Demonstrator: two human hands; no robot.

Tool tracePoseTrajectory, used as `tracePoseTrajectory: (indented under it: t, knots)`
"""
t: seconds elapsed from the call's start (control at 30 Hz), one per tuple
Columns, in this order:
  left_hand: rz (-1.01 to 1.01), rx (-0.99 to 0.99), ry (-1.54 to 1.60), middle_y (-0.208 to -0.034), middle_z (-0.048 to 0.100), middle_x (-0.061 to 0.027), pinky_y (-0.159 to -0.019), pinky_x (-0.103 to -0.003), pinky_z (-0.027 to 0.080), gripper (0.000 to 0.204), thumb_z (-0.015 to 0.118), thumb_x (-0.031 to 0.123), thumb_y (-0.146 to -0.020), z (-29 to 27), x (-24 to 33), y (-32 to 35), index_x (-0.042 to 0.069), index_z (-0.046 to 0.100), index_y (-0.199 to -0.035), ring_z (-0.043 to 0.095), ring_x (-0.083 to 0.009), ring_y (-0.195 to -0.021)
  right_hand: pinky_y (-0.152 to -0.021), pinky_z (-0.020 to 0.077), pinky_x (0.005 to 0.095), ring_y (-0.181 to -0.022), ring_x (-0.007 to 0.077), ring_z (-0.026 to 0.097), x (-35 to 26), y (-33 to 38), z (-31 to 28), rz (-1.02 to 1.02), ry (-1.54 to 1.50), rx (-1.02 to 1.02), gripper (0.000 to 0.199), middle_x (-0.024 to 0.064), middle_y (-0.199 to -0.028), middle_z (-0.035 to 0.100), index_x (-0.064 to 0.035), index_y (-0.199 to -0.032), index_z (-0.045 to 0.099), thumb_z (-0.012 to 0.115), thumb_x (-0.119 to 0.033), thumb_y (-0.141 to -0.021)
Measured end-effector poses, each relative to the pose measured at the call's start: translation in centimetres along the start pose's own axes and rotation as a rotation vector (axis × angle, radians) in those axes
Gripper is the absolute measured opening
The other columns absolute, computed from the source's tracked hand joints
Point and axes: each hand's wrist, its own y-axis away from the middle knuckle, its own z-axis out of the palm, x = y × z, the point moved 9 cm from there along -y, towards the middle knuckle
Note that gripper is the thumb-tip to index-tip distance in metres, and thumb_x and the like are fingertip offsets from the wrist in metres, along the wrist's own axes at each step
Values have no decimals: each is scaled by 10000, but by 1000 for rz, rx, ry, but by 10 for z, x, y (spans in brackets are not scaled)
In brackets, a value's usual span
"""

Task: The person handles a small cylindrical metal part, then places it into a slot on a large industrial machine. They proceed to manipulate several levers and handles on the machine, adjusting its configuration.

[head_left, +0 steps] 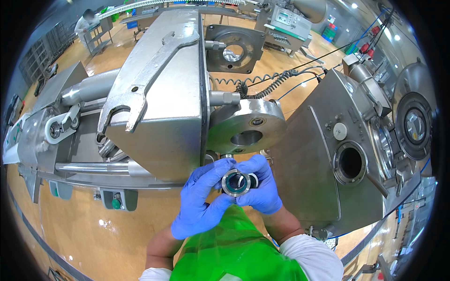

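Observation:
Between my two blue-gloved hands I hold a short metal tube fitting point(236, 183), its round open end facing up toward me. A dark inner ring shows inside its bore. My left hand point(201, 196) curls round its left side, thumb pressed near the rim. From the other side my right hand point(260, 186) grips it, with the thumb at the lower right of the rim. A small dark-and-silver round end point(253, 181) shows at the right fingers; whether it belongs to the fitting I cannot tell. Just beyond my hands is a thick metal disc point(253, 122) with a large hole.
A big open-ended spanner point(143, 82) lies on the steel machine housing point(164, 140) to the left. On the right stands a steel cabinet point(304, 164) with a round port point(350, 162). Coiled cables point(267, 89) hang behind. A person point(89, 25) stands far left beside a trolley.

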Motion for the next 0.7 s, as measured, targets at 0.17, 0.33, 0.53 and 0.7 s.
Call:
tracePoseTrajectory:
  t: [0.17,0.33,0.53,0.7]
  knots:
    - [55,-10,-2,-1241,586,-164,-945,-388,451,509,701,153,-838,-1,7,-5,21,524,-1297,569,-312,-1120,-866,530,346,-1037,224,635,-5,-1,2,-55,51,-22,509,144,-1105,639,-72,-1123,554,806,19,-691]
    - [21,-4,33,-1239,585,-164,-940,-388,454,515,697,217,-851,-5,4,-3,23,525,-1296,567,-304,-1126,-849,536,348,-1027,236,639,-4,-5,8,-45,49,-29,528,157,-1099,638,-73,-1132,539,811,14,-688]
    - [20,51,45,-1203,604,-165,-931,-391,462,531,742,288,-810,-11,-4,0,17,557,-1229,586,-298,-1089,-828,553,378,-992,279,653,8,-9,10,20,-57,-24,533,169,-1082,631,-80,-1156,507,809,-52,-717]
    - [-14,49,60,-1168,619,-154,-915,-389,472,528,787,303,-765,-15,-5,0,19,580,-1160,595,-291,-1069,-785,575,387,-957,287,665,13,-9,11,78,-86,28,534,169,-1051,628,-71,-1146,498,819,-118,-722]
